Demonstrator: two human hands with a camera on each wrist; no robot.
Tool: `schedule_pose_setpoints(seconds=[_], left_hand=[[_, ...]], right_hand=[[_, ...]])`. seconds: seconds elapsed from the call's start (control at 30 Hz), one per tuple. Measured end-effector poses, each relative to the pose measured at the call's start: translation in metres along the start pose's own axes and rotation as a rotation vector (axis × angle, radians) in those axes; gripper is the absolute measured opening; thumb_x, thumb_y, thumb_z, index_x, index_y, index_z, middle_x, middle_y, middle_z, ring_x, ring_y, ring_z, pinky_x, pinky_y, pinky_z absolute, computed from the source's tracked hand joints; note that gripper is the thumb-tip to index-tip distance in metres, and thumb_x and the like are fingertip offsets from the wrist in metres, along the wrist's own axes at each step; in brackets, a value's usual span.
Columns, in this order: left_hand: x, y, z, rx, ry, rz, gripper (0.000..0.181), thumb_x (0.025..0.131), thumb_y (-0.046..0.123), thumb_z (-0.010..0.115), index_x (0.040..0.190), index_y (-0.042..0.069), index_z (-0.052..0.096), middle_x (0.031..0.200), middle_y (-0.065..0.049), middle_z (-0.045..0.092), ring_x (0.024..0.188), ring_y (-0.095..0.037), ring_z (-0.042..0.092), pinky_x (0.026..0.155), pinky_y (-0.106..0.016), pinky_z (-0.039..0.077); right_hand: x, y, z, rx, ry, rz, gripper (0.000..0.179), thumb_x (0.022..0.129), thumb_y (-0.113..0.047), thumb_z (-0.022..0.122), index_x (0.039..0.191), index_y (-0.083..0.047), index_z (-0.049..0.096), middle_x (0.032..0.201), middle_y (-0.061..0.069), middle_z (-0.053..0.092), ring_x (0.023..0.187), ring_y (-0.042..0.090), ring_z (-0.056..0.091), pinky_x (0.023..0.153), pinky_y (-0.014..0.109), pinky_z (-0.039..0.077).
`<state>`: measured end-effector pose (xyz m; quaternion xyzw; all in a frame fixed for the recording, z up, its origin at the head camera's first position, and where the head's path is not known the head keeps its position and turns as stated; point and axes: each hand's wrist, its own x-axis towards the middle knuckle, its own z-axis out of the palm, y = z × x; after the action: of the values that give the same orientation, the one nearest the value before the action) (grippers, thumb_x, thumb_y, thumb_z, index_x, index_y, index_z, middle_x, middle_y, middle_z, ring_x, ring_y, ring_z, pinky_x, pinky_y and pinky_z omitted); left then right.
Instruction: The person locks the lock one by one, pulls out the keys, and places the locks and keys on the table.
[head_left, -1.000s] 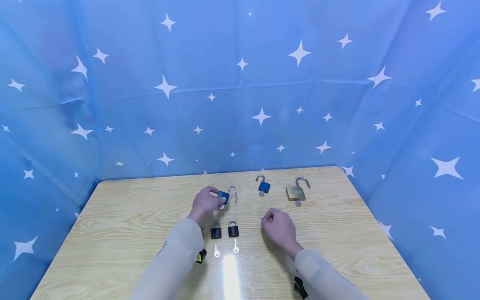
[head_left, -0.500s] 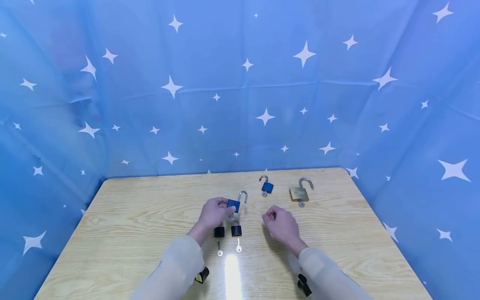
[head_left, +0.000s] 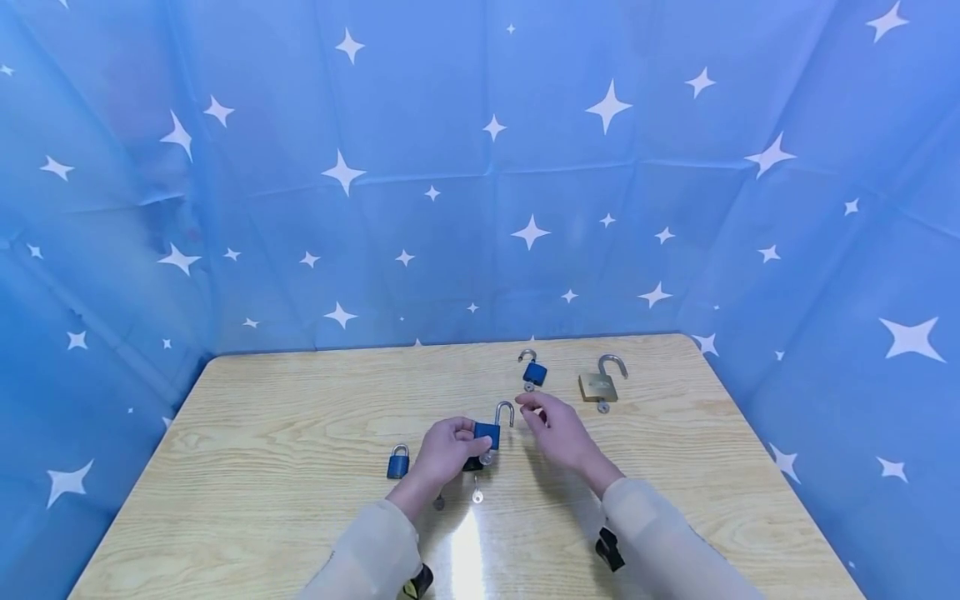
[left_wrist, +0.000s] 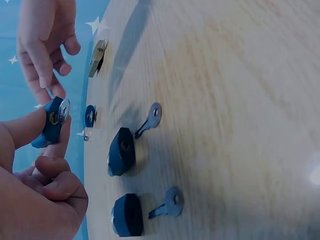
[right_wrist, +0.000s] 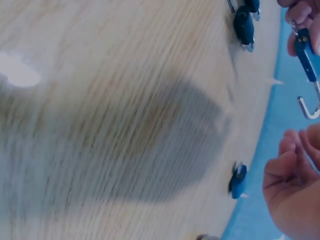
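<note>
In the head view, my left hand pinches a blue padlock by its body, between thumb and fingers. Its shackle is swung open and points to the right. A key sits in the bottom of this lock, seen in the left wrist view. Just right of the shackle is my right hand, its fingers loosely bent and holding nothing. Behind the left hand, a black padlock is partly hidden; the left wrist view shows two dark padlocks, each with a loose key beside it.
A fastened blue padlock stands left of the left hand. Farther back are another unlocked blue padlock and a larger brass padlock, both with keys in. A blue star-patterned curtain borders the wooden table.
My left hand has carried the blue padlock rightward and nearer to me. My right hand has shifted slightly toward it, its fingers loosening. The fastened blue padlock has come into view.
</note>
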<state>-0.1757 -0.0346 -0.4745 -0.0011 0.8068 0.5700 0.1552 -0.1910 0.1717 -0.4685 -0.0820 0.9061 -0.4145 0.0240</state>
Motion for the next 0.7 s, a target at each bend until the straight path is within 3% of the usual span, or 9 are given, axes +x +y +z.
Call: schedule_pose_setpoints(seconds=[0.2,0.57,0.7], left_hand=[[-0.002,-0.004,0.007,-0.031,-0.006,0.005,0.042,0.087,0.023,0.073,0.119,-0.001,0.061,0.102,-0.008,0.072,0.095,-0.018,0.065,0.088,-0.043,0.051],[-0.004,-0.006,0.011,-0.042,0.0,0.016,0.041,0.086,0.022,0.074,0.117,-0.002,0.062,0.098,-0.008,0.072,0.09,-0.018,0.066,0.085,-0.04,0.052],[-0.004,-0.006,0.012,-0.038,-0.003,0.01,0.041,0.084,0.026,0.076,0.114,0.001,0.063,0.095,-0.007,0.072,0.086,-0.015,0.065,0.077,-0.033,0.051]], right_hand=[[0.001,0.001,0.003,0.027,-0.028,-0.006,0.028,0.101,-0.015,0.051,0.128,-0.011,0.06,0.115,0.004,0.065,0.096,0.015,0.059,0.08,0.032,0.048],[0.0,-0.002,-0.003,0.182,0.0,0.031,0.019,0.1,-0.02,0.055,0.114,-0.016,0.069,0.094,0.005,0.066,0.076,0.016,0.053,0.061,0.027,0.044],[-0.001,-0.009,-0.003,0.232,-0.001,-0.048,0.016,0.097,-0.018,0.06,0.109,-0.015,0.07,0.097,0.002,0.069,0.078,0.016,0.056,0.063,0.025,0.046]])
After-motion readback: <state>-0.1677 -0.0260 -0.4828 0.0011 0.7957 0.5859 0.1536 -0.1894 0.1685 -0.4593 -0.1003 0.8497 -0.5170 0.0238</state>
